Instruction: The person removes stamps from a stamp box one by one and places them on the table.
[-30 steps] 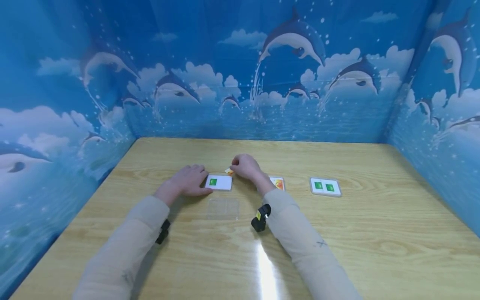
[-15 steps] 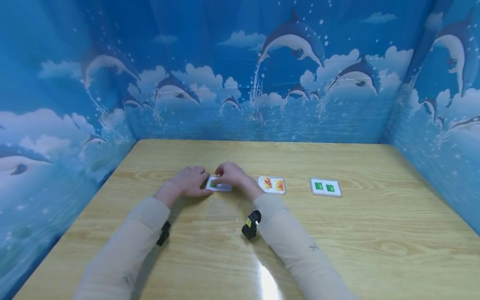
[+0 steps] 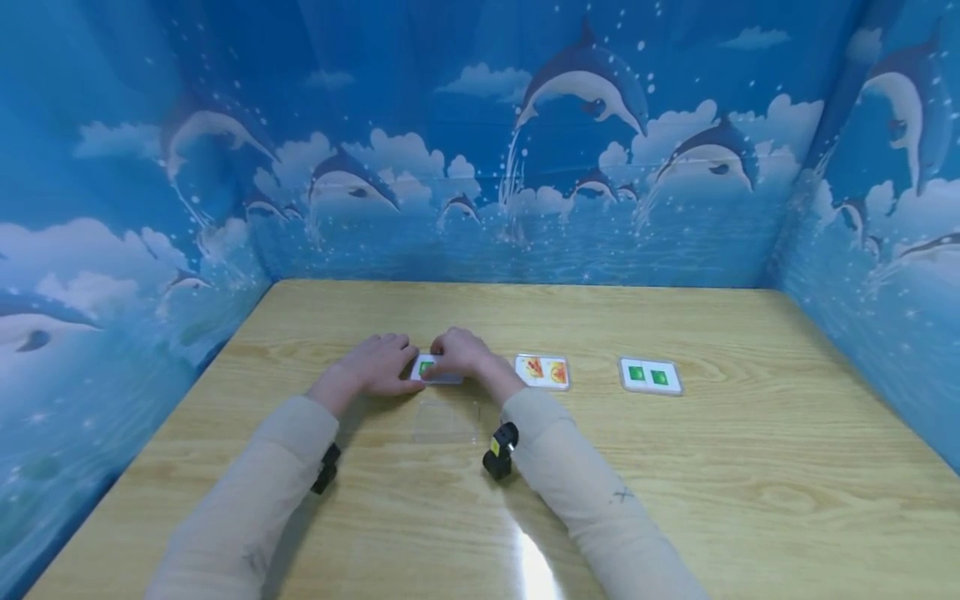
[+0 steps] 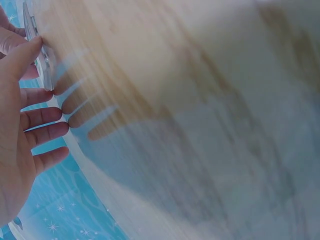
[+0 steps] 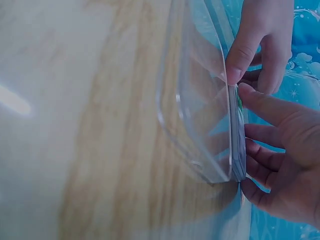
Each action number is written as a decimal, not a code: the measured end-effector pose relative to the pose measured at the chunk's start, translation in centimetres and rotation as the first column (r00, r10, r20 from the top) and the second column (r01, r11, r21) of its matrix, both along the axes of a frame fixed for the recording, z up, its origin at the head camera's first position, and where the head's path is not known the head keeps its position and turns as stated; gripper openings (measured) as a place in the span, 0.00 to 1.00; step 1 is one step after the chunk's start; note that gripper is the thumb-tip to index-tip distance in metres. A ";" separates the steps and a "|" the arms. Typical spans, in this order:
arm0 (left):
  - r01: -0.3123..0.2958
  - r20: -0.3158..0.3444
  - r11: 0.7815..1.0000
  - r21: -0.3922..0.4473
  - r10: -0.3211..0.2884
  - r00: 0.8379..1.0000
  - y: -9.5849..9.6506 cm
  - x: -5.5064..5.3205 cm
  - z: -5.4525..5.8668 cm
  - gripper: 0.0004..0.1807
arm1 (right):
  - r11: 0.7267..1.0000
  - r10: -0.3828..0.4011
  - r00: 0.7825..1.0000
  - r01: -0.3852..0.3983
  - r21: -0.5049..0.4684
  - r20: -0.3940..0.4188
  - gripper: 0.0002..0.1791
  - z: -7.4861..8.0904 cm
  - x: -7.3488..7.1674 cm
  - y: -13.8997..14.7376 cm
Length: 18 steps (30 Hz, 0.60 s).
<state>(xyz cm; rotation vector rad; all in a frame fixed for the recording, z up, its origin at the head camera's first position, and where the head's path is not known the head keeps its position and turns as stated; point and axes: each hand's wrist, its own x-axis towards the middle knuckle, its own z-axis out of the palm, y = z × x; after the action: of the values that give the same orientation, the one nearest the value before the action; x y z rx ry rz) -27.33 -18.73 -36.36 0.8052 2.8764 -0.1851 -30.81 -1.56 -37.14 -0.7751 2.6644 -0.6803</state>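
A white card in a clear flat case point(image 3: 452, 379) lies at the middle left of the table, a green square picture point(image 3: 424, 367) showing on it. My left hand point(image 3: 377, 364) holds the left end of this case, the thumb at its near edge. Over its right part my right hand point(image 3: 462, 352) is bent, the thumb at the green picture. In the right wrist view, fingers of my right hand point(image 5: 295, 155) lie along the case's far side. Whether they pinch something small there is hidden. An empty clear case point(image 3: 446, 422) lies nearer to me.
To the right lies a cased card with two orange pictures point(image 3: 542, 371). Farther right is another with two green pictures point(image 3: 650, 377). A blue dolphin curtain point(image 3: 480, 167) surrounds the wooden table point(image 3: 712, 483) at the back and sides.
My right hand has moved left from the card's far right corner onto its face. The small orange picture piece it pinched is out of sight. My left hand stays put.
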 end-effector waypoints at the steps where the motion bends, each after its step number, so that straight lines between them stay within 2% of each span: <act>1: -0.001 -0.002 1.000 -0.002 0.001 1.000 0.0 0.0 0.0 0.27 | 1.000 0.002 1.000 -0.002 0.002 -0.003 0.27 0.0 0.0 0.0; 18: -0.011 -0.002 1.000 -0.016 0.011 1.000 0.2 -0.3 -0.4 0.29 | 0.999 -0.022 0.999 0.023 0.033 -0.027 0.21 0.1 0.1 -0.3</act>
<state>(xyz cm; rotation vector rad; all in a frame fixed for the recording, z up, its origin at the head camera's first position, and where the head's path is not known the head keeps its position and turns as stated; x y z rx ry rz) -27.61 -18.56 -36.75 0.7869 2.8772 -0.2071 -30.73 -1.88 -37.01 -0.7512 2.7057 -0.6337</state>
